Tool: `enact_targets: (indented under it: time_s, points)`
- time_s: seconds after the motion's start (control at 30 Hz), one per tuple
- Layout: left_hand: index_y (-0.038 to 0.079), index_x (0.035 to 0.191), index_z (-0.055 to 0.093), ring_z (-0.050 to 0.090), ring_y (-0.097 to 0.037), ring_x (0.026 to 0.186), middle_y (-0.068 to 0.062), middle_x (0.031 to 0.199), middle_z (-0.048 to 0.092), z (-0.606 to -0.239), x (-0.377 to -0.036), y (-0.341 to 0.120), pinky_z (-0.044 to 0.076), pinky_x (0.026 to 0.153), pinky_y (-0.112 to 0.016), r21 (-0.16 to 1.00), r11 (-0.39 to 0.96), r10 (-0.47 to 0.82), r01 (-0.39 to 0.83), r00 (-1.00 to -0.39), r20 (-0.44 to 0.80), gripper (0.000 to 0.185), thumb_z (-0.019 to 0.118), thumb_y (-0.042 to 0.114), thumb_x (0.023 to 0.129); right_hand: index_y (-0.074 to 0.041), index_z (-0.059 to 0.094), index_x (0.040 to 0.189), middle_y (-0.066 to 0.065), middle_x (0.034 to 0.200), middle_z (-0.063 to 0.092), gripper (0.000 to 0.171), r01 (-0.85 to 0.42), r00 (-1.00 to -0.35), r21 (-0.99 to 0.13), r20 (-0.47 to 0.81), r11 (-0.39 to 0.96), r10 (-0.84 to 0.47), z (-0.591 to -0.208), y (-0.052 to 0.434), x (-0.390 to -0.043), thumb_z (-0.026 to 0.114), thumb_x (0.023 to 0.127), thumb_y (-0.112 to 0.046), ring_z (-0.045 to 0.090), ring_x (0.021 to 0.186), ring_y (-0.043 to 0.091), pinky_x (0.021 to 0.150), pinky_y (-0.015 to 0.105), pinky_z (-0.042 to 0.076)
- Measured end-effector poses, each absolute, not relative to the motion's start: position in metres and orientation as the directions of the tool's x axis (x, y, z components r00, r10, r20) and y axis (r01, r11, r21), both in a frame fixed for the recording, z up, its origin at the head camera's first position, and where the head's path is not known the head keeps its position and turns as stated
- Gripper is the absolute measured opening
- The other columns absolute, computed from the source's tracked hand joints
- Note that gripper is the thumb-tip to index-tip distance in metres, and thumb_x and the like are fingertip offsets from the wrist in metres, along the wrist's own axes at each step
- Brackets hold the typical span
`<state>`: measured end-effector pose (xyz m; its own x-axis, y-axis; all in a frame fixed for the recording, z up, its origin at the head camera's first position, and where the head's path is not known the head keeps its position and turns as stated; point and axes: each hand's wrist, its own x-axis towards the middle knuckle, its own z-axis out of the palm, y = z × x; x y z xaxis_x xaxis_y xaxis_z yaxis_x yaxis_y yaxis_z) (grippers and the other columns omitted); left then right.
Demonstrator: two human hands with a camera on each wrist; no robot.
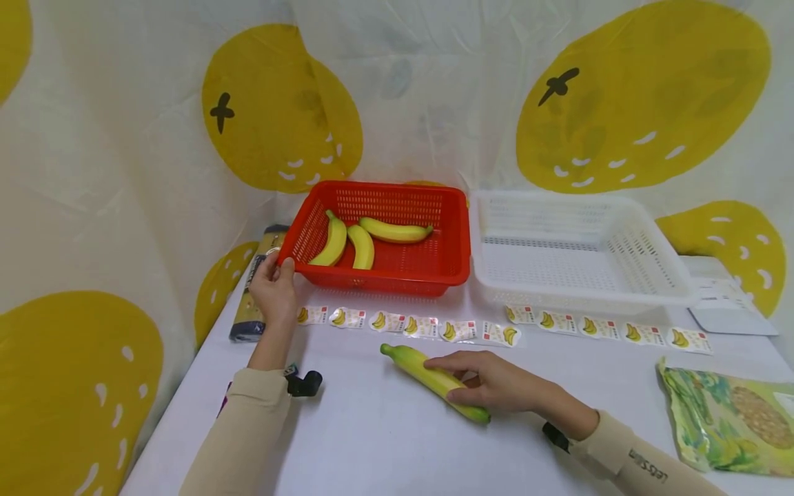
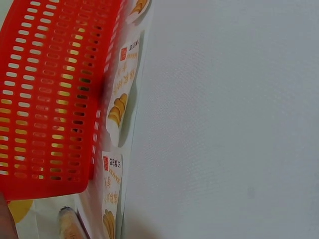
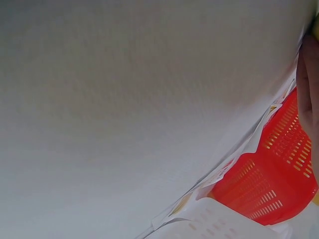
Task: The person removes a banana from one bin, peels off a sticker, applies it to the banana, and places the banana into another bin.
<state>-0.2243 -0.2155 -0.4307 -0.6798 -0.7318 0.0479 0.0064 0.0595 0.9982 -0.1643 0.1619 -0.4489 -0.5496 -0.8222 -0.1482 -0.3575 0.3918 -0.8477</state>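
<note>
My left hand (image 1: 276, 293) grips the front left corner of the red basket (image 1: 391, 277), thumb over the rim. Inside the basket lie a banana (image 1: 336, 241) at the left, another banana (image 1: 362, 249) beside it and one more banana (image 1: 397, 231) toward the back. My right hand (image 1: 499, 383) holds a banana (image 1: 412, 359) with green ends, fingers over its top and thumb along the near side. This banana lies slantwise low over the white table in front of the basket. In the left wrist view, the basket's slotted wall (image 2: 55, 94) fills the upper left.
A white basket (image 1: 577, 293) stands right of the red one. Rows of banana stickers (image 1: 422, 326) lie before both. A dark and gold packet (image 1: 249, 313) is at the left, a green and yellow bag (image 1: 726, 420) at the right. A fruit-print curtain (image 1: 422, 89) hangs behind.
</note>
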Motion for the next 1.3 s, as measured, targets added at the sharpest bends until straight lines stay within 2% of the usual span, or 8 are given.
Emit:
enact_targets:
  time_s: [0.17,0.37,0.53,0.67,0.83,1.0,1.07,1.3]
  points:
    - [0.007,0.138,0.063,0.06,-0.01,0.103,-0.01,0.132,0.066,-0.427,-0.219,-0.219,0.054,0.103,-0.028,1.0,0.028,-0.733,-0.003,-0.68,0.018,0.04,0.066,0.017,0.1,-0.022,0.056,0.147,0.004,0.142,0.062,0.052,-0.372,-0.545,-0.849,-0.129,0.377,-0.829,-0.45,0.161,-0.163,0.07,0.097,-0.029,0.062,0.111,0.01,0.091,0.023,0.057]
    - [0.013,0.139,0.062,0.063,-0.007,0.106,-0.006,0.132,0.064,-0.423,-0.202,-0.224,0.054,0.098,-0.021,0.996,0.013,-0.723,-0.093,-0.689,-0.055,0.042,0.067,0.027,0.1,-0.023,0.056,0.147,0.001,0.14,0.063,0.052,-0.399,-0.557,-0.83,-0.119,0.39,-0.822,-0.45,0.161,-0.163,0.071,0.097,-0.029,0.061,0.112,0.007,0.091,0.024,0.057]
    - [0.01,0.143,0.057,0.065,-0.017,0.112,-0.009,0.136,0.061,-0.429,-0.183,-0.226,0.054,0.082,-0.009,0.977,0.044,-0.668,-0.208,-0.733,-0.126,0.043,0.062,0.025,0.102,-0.024,0.056,0.146,-0.001,0.137,0.064,0.053,-0.42,-0.56,-0.82,-0.103,0.389,-0.822,-0.45,0.161,-0.162,0.071,0.096,-0.029,0.061,0.109,0.005,0.091,0.025,0.057]
    - [0.004,0.142,0.057,0.064,-0.022,0.106,-0.015,0.132,0.061,-0.438,-0.173,-0.229,0.051,0.071,-0.005,0.961,0.083,-0.616,-0.265,-0.771,-0.16,0.042,0.06,0.021,0.103,-0.024,0.057,0.146,-0.002,0.135,0.065,0.052,-0.456,-0.561,-0.803,-0.075,0.383,-0.825,-0.45,0.161,-0.161,0.072,0.096,-0.029,0.06,0.107,0.005,0.09,0.026,0.057]
    - [0.001,0.14,0.058,0.061,-0.013,0.093,-0.017,0.127,0.062,-0.449,-0.168,-0.231,0.05,0.069,-0.005,0.946,0.109,-0.586,-0.305,-0.788,-0.187,0.04,0.06,0.016,0.102,-0.028,0.057,0.145,-0.006,0.133,0.065,0.052,-0.484,-0.571,-0.771,-0.079,0.413,-0.817,-0.449,0.16,-0.159,0.072,0.096,-0.031,0.058,0.105,0.004,0.09,0.027,0.056]
    - [0.001,0.143,0.055,0.06,-0.018,0.102,-0.018,0.13,0.062,-0.452,-0.165,-0.232,0.051,0.071,-0.007,0.939,0.122,-0.553,-0.322,-0.808,-0.205,0.042,0.057,0.015,0.103,-0.03,0.057,0.145,-0.006,0.135,0.064,0.052,-0.501,-0.573,-0.755,-0.078,0.424,-0.816,-0.448,0.16,-0.156,0.073,0.095,-0.03,0.057,0.104,0.005,0.087,0.027,0.055]
    - [0.003,0.144,0.054,0.06,-0.019,0.101,-0.016,0.13,0.062,-0.452,-0.165,-0.232,0.052,0.071,-0.008,0.93,0.131,-0.546,-0.344,-0.808,-0.222,0.042,0.057,0.017,0.104,-0.031,0.057,0.144,-0.006,0.135,0.064,0.052,-0.5,-0.572,-0.754,-0.08,0.425,-0.816,-0.448,0.16,-0.155,0.073,0.095,-0.03,0.057,0.105,0.005,0.087,0.027,0.055]
    - [0.005,0.142,0.054,0.063,-0.016,0.082,-0.015,0.122,0.063,-0.456,-0.166,-0.234,0.056,0.069,-0.015,0.908,0.131,-0.556,-0.398,-0.788,-0.265,0.041,0.059,0.018,0.103,-0.029,0.057,0.145,-0.007,0.135,0.064,0.054,-0.544,-0.562,-0.738,-0.031,0.398,-0.826,-0.451,0.159,-0.153,0.074,0.094,-0.028,0.058,0.11,0.005,0.09,0.027,0.054]
